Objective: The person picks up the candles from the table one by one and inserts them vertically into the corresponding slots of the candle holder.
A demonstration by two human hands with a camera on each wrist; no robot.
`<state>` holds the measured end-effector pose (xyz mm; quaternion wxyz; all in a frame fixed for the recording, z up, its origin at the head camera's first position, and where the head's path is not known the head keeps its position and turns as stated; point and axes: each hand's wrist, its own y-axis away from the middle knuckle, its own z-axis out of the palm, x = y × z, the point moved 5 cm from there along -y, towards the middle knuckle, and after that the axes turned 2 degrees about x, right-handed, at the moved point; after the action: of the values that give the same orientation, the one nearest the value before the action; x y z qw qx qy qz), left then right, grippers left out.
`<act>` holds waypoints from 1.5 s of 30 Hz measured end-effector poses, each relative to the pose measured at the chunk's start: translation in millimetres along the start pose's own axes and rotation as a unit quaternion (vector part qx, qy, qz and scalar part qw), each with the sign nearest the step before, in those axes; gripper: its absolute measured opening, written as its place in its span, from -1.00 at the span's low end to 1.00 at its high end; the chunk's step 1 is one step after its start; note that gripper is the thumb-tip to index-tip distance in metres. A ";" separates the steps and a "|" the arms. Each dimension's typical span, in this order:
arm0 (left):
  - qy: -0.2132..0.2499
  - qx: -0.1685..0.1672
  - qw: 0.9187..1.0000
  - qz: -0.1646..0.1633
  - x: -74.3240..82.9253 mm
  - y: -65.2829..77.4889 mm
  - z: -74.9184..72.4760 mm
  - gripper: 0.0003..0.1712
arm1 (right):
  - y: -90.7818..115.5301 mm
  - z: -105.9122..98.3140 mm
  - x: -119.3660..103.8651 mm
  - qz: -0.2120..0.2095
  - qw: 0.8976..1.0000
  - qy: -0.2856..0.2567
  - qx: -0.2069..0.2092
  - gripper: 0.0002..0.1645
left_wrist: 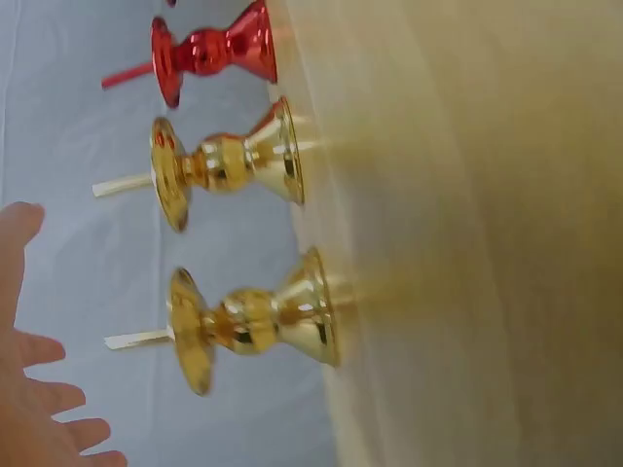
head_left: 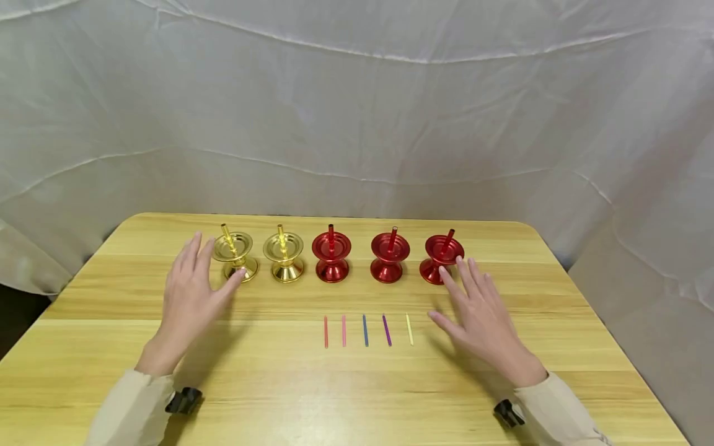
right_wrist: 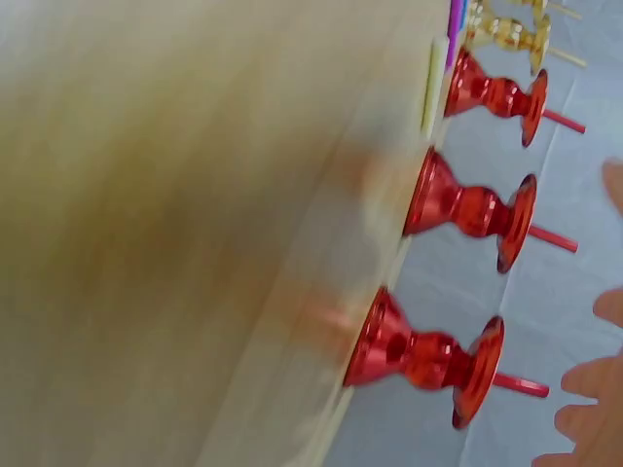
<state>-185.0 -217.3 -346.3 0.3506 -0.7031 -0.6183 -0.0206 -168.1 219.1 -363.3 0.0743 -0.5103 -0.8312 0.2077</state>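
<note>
My left hand [head_left: 192, 291], fingers spread and holding nothing, hovers by the leftmost gold candle holder [head_left: 240, 254]. Beside that stands a second gold candle holder [head_left: 286, 253]. To the right are three red candle holders: one [head_left: 332, 269] in the middle, another [head_left: 387, 269], and the rightmost [head_left: 431, 270]. My right hand [head_left: 484, 313], also spread and holding nothing, is above the table just in front of the rightmost one. Several thin candles lie between the hands: red [head_left: 326, 332], pink [head_left: 344, 331], blue [head_left: 365, 331], purple [head_left: 387, 330] and yellow [head_left: 409, 329].
All of this stands or lies on a wooden table [head_left: 312, 396] with rounded far corners. A pale cloth [head_left: 357, 124] hangs behind it and at both sides. Each sleeve carries a small black clip, one at the left wrist [head_left: 184, 401], one at the right [head_left: 509, 413].
</note>
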 end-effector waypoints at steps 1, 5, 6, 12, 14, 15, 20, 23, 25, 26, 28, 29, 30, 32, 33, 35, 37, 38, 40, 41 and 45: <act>0.017 0.000 1.000 -0.016 -4.2 -1.7 0.4 -0.07 | -0.4 -0.4 -1.6 0.001 1.000 -0.013 0.011 -0.14; 0.085 -0.032 0.992 -0.084 -21.5 -8.6 7.4 0.04 | -1.5 -1.1 -9.1 0.002 0.996 -0.065 0.053 -0.25; 0.102 -0.040 0.989 -0.099 -25.7 -10.2 9.5 0.06 | -1.2 -0.2 -11.5 0.001 0.996 -0.076 0.057 -0.25; 0.202 -0.093 0.957 -0.187 -44.5 -19.5 22.8 0.22 | 0.9 12.2 -24.2 0.024 0.993 -0.117 0.016 -0.43; 0.234 -0.110 0.943 -0.210 -48.0 -22.5 27.6 0.25 | 0.1 16.9 -26.4 0.052 0.986 -0.155 -0.014 -0.49; 0.248 -0.116 0.937 -0.218 -49.4 -24.1 29.8 0.26 | -0.3 19.5 -27.1 0.070 0.980 -0.182 -0.031 -0.51; 0.282 -0.136 0.921 -0.232 -56.0 -29.8 39.1 0.27 | -3.9 32.1 -27.9 0.160 0.939 -0.285 -0.109 -0.59; 0.293 -0.145 0.916 -0.233 -58.6 -32.3 43.8 0.25 | -4.9 37.8 -26.2 0.196 0.922 -0.305 -0.132 -0.64; 0.303 -0.148 0.911 -0.237 -59.5 -33.4 46.2 0.24 | -4.7 41.0 -25.0 0.216 0.914 -0.314 -0.141 -0.67; 0.308 -0.148 0.909 -0.238 -59.8 -34.1 47.2 0.23 | -4.5 42.2 -24.5 0.225 0.909 -0.318 -0.144 -0.67; 0.313 -0.148 0.906 -0.242 -60.2 -35.4 48.5 0.22 | -4.2 44.0 -23.9 0.242 0.902 -0.326 -0.150 -0.68; 0.314 -0.148 0.906 -0.244 -60.4 -36.1 49.1 0.21 | -4.1 44.6 -23.6 0.249 0.899 -0.328 -0.151 -0.68; 0.316 -0.148 0.904 -0.246 -60.6 -36.9 49.7 0.21 | -4.1 45.1 -23.5 0.256 0.896 -0.329 -0.152 -0.69; 0.319 -0.148 0.903 -0.247 -61.6 -38.2 50.8 0.20 | -4.1 45.8 -24.1 0.265 0.893 -0.329 -0.154 -0.69; 0.321 -0.149 0.902 -0.248 -61.9 -38.9 51.3 0.19 | -4.3 46.3 -24.5 0.270 0.892 -0.329 -0.155 -0.69; 0.326 -0.150 0.900 -0.248 -63.9 -40.2 53.1 0.17 | -4.7 47.3 -25.5 0.280 0.889 -0.326 -0.156 -0.69; 0.331 -0.149 0.899 -0.246 -64.6 -41.1 54.0 0.15 | -5.5 48.3 -26.5 0.284 0.892 -0.317 -0.156 -0.68; 0.331 -0.148 0.899 -0.244 -64.7 -41.4 54.1 0.14 | -6.2 48.9 -27.1 0.283 0.894 -0.311 -0.155 -0.68; 0.329 -0.147 0.901 -0.243 -64.9 -41.2 54.2 0.12 | -8.1 50.4 -28.1 0.280 0.900 -0.294 -0.156 -0.70; 0.330 -0.146 0.901 -0.242 -64.3 -40.9 53.6 0.12 | -9.3 50.8 -28.8 0.277 0.904 -0.285 -0.156 -0.71; 0.332 -0.142 0.901 -0.240 -64.2 -38.7 51.9 0.11 | -14.9 52.4 -32.9 0.259 0.916 -0.261 -0.162 -0.77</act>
<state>-255.3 -245.6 -397.0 0.4161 -0.5278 -0.6068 -0.4243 -182.4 170.2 -401.4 -0.2853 -0.6403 -0.6821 0.2082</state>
